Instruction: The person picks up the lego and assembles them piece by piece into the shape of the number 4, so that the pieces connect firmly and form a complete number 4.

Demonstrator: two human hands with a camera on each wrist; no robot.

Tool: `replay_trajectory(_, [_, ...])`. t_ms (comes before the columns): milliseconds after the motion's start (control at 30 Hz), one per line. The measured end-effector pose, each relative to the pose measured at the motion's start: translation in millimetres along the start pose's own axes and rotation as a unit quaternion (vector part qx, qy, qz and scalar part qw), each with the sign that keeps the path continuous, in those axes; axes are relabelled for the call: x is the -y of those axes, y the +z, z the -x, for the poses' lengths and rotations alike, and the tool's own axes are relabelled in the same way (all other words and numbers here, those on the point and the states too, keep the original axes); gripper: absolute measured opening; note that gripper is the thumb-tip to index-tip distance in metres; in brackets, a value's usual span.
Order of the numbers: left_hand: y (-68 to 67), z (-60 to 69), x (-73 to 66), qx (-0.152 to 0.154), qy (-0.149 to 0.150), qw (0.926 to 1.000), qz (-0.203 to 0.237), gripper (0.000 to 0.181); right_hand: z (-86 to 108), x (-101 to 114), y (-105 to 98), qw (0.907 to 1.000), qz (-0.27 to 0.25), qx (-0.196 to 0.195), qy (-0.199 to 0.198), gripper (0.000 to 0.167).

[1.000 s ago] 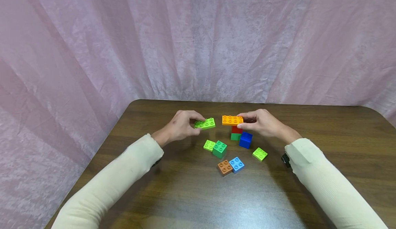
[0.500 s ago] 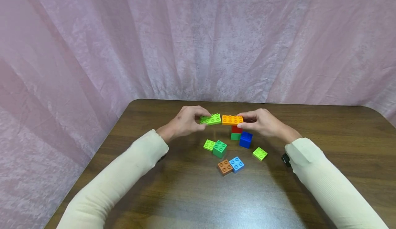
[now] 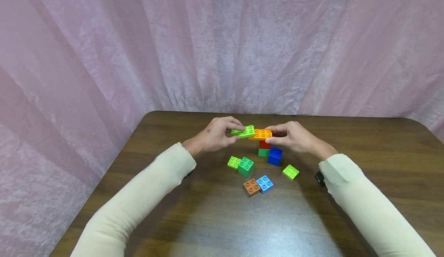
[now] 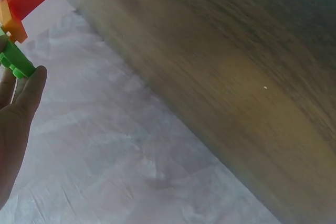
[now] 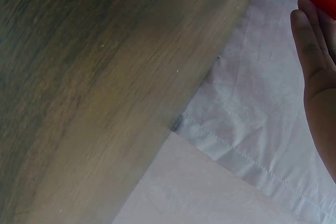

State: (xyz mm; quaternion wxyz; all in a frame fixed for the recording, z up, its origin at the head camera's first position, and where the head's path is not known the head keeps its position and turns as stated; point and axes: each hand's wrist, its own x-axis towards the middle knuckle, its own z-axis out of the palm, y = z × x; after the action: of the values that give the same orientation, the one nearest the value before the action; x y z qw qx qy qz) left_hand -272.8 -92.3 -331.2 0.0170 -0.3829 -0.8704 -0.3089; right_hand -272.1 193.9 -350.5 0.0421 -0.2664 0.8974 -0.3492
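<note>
In the head view my left hand [image 3: 216,135] pinches a long lime-green toy brick [image 3: 248,131] between thumb and fingers. Its right end lies over the left end of an orange brick [image 3: 263,134]; whether the two are pressed together I cannot tell. My right hand [image 3: 295,138] grips the orange brick at its right end. Below the orange one are a red brick [image 3: 264,145] and a green brick [image 3: 263,152], stacked upright. A dark blue brick [image 3: 274,157] adjoins this stack on the near right. The left wrist view shows the lime brick [image 4: 18,61] by the orange one [image 4: 13,24].
Nearer on the brown table [image 3: 208,218] lie a small lime brick [image 3: 234,162] beside a green brick [image 3: 245,167], a brown brick [image 3: 251,187] against a light blue brick [image 3: 264,184], and another lime brick [image 3: 290,172]. A pink curtain [image 3: 222,49] hangs behind.
My left hand has moved right and slightly away from me with the lime brick, from beside the orange brick to over its left end. My right hand has stayed in place.
</note>
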Motion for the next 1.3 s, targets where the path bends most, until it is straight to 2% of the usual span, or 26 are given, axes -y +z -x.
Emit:
replay_trajectory(367, [3.5,-7.7,-1.9,0.014,0.045,0.9986,-0.026,0.029,0.5,-0.6,0.6,1.0000,-0.004,-0.001,0.002,0.046])
replay_trajectory(900, [3.2,-15.3,-11.3,0.049,0.050,0.9959,-0.057,0.031,0.5,1.7,-0.1,0.9999,-0.014,-0.001,0.002,0.044])
replay_trajectory(1300, [4.2,-14.4,-10.3,0.068,0.069,0.9908,-0.095,0.032,0.2,1.1,1.6,0.9998,-0.016,0.004,0.009,0.045])
